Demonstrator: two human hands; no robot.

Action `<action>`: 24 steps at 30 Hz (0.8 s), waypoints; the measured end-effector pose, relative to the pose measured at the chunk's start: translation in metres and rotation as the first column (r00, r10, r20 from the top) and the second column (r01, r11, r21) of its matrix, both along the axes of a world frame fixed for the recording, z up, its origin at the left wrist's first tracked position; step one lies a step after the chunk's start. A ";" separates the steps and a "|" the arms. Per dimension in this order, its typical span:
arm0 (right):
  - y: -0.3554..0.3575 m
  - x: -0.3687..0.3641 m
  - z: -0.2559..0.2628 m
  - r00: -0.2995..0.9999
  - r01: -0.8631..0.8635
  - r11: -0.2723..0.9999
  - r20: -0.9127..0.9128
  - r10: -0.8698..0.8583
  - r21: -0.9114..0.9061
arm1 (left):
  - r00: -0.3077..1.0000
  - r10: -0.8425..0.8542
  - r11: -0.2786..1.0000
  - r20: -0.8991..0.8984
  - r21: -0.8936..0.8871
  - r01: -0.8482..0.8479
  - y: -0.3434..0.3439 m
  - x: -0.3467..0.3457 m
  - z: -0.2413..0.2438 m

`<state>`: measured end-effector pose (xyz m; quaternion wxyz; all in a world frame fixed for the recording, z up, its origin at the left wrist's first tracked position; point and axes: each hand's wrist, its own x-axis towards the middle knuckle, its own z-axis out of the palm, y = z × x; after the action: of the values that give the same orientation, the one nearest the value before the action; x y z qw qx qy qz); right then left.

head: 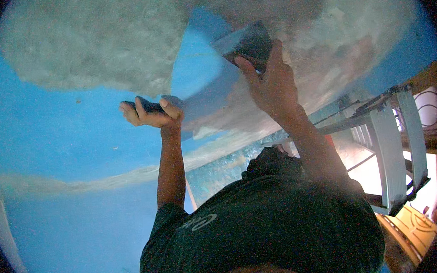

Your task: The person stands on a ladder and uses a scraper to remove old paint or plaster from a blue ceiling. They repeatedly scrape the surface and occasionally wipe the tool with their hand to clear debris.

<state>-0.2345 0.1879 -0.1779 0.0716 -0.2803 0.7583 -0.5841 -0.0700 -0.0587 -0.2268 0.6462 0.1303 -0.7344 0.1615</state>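
Observation:
My left hand (153, 116) is raised before the blue surface, fingers curled around a small dark block-like object (148, 104) whose kind I cannot make out. To its right, my right hand (276, 82) grips a broad, flat dark tool (249, 43) that looks like a scraper blade, thumb on one side and fingers on the other. The tool lies close to or against the surface; contact is not clear. Around both hands stretches a blue painted wall-like surface (88, 146) with cloudy grey smears, the largest a rough grey patch (99, 42) above my left hand.
My dark shirt (267, 217) fills the lower middle. At the right, pale slats (389, 154) in a dark frame stand before a bright opening. A yellow-orange object (411, 233) with curved lines shows at lower right. A mottled blue-green panel (218, 179) appears beyond my left arm.

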 end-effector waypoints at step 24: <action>-0.008 0.005 0.002 1.000 0.007 0.999 -0.031 -0.005 0.046 | 1.000 -0.006 0.999 0.022 -0.035 0.007 0.000 0.004 0.003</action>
<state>-0.2294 0.1796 -0.1756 0.0648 -0.2852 0.7734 -0.5623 -0.0664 -0.0584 -0.2240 0.6407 0.1148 -0.7391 0.1736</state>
